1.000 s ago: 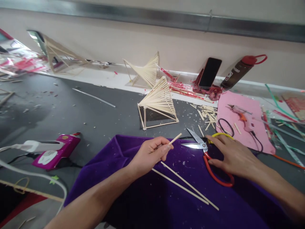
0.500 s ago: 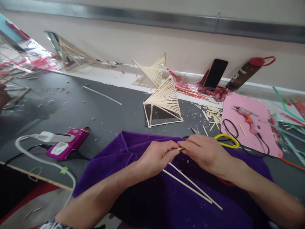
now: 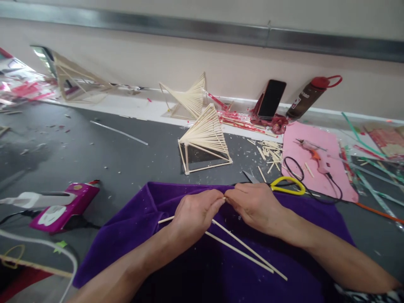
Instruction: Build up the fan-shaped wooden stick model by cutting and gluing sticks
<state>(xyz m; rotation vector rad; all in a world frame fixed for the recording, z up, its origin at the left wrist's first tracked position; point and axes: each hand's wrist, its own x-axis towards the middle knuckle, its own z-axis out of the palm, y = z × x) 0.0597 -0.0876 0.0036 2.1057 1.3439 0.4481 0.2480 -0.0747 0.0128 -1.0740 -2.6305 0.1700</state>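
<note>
My left hand [image 3: 195, 214] and my right hand [image 3: 257, 208] meet fingertip to fingertip above a purple velvet cloth [image 3: 126, 235]. Both pinch a thin wooden stick [image 3: 224, 199], of which only a short bit shows between the fingers. Two long wooden sticks [image 3: 243, 253] lie on the cloth under my hands. Another stick end [image 3: 166, 219] sticks out to the left behind my left hand; whether it belongs to the pinched stick I cannot tell. Just beyond my right hand lie yellow-handled scissors [image 3: 288, 191], partly covered by it.
A twisted stick model [image 3: 206, 139] stands ahead, with another [image 3: 189, 99] behind it. Cut stick pieces [image 3: 268, 151] lie near a glue gun [image 3: 315, 158] on pink foam [image 3: 334, 139]. A phone [image 3: 272, 99] and bottle [image 3: 307, 97] lean at the wall. A magenta power strip [image 3: 66, 206] sits left.
The view has swung right, so things appear further left. My fingertips have come closer together, hiding more of the stick, and a stick end now shows left of my left hand.
</note>
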